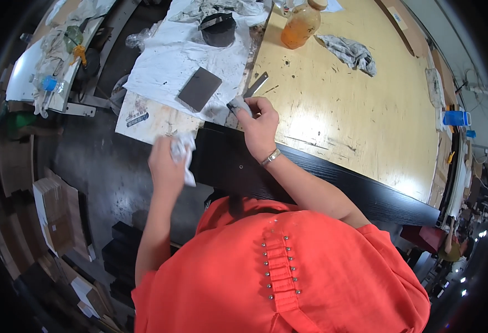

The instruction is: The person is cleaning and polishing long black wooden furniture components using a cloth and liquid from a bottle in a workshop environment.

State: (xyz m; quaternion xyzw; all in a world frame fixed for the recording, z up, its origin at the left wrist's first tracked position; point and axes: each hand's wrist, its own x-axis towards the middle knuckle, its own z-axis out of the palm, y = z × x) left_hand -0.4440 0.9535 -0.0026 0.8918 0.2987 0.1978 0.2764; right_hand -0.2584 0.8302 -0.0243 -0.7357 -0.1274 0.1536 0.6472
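Note:
My left hand [165,166] is closed around a crumpled white cloth or tissue [184,149], held beside the left end of a black wood-grain board [333,175]. The board runs along the table's near edge and has a small round mark on it. My right hand [261,126], with a watch on its wrist, pinches a small grey wad of cloth [238,104] with a black-stained end. Just beyond that hand lies a flat metal blade with a dark end [256,85]. A dark grey-brown rectangular sheet [199,89] lies on stained white cloth [160,69].
A black container [218,32] stands on the white cloth. Farther right are a bottle of orange liquid [301,26] and a stained grey rag [348,53] on the pale yellow tabletop [360,116]. Cardboard pieces [58,216] stand at the left. A person [452,247] is at far right.

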